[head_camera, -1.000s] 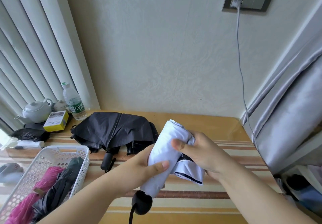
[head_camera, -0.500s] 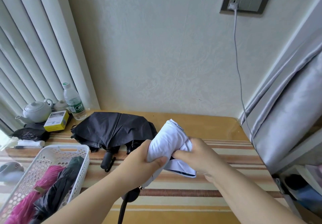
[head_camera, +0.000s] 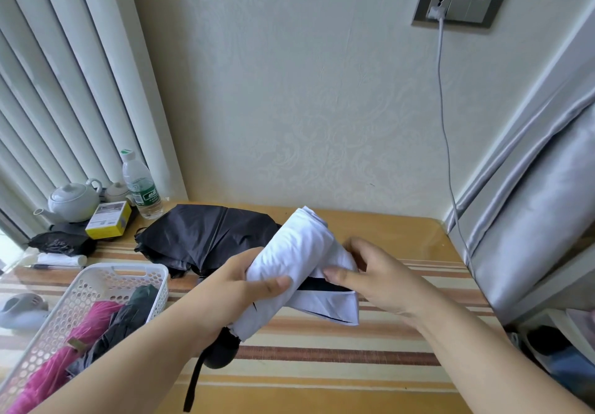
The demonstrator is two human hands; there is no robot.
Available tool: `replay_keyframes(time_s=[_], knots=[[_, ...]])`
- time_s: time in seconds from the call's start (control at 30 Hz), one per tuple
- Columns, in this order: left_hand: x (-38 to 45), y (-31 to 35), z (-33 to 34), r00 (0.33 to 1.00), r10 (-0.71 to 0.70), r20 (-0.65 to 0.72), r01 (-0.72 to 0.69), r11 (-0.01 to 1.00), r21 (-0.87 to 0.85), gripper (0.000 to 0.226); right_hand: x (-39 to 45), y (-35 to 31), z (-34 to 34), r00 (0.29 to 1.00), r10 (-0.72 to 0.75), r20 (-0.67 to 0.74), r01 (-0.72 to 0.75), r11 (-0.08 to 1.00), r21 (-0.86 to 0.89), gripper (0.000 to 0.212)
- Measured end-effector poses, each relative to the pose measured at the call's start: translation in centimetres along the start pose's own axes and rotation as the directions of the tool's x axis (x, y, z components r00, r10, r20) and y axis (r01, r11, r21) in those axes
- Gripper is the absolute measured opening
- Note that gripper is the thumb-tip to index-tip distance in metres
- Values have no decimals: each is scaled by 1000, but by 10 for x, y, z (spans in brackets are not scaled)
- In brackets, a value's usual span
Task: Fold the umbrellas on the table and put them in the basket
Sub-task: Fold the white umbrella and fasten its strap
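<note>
Since the half-second before, my right hand [head_camera: 383, 280] had slid off the white umbrella [head_camera: 299, 267] toward its loose flap, thumb and fingers now pinching that flap, while my left hand [head_camera: 248, 280] kept its fingers wrapped round the rolled body, held above the surface [head_camera: 322, 362]. I counted one white umbrella in hand, one black umbrella [head_camera: 206, 236] lying unfolded behind it, and two folded ones, pink and dark, in the single basket [head_camera: 96, 276].

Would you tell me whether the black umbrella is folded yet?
Not yet: the black umbrella lies collapsed on the table, its canopy loose and spread, not rolled.
</note>
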State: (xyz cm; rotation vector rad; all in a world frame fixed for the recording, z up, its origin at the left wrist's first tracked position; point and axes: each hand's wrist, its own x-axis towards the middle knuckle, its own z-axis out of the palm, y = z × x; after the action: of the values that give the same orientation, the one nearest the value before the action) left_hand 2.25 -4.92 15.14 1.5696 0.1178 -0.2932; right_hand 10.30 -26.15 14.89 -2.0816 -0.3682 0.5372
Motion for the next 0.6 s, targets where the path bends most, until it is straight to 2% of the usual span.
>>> replay_keyframes(time_s=[0.1, 0.13, 0.23, 0.33, 0.47, 0.6], knots=[[-1, 3, -5, 1000, 19, 14, -19, 1000, -11, 29, 2, -1, -4, 998, -47, -44, 39, 985, -167, 40], [-2, 3, -7, 1000, 24, 14, -24, 999, -34, 29, 2, -2, -5, 998, -53, -35, 46, 985, -169, 41], [-1, 3, -14, 1000, 15, 11, -14, 992, -122, 36, 3, -2, -7, 998, -35, 47, 36, 999, -39, 31], [1, 3, -21, 1000, -1, 2, 1, 985, -170, 43, 1, -2, -5, 994, 28, 103, -28, 1000, 2, 24], [2, 2, -27, 999, 16, -46, -25, 981, -193, 28, -1, -2, -8, 981, 5, 194, -32, 990, 138, 35], [2, -3, -26, 998, 6, -61, -13, 992, -124, 29, -7, -7, -12, 959, -59, 276, 28, 993, 115, 42]])
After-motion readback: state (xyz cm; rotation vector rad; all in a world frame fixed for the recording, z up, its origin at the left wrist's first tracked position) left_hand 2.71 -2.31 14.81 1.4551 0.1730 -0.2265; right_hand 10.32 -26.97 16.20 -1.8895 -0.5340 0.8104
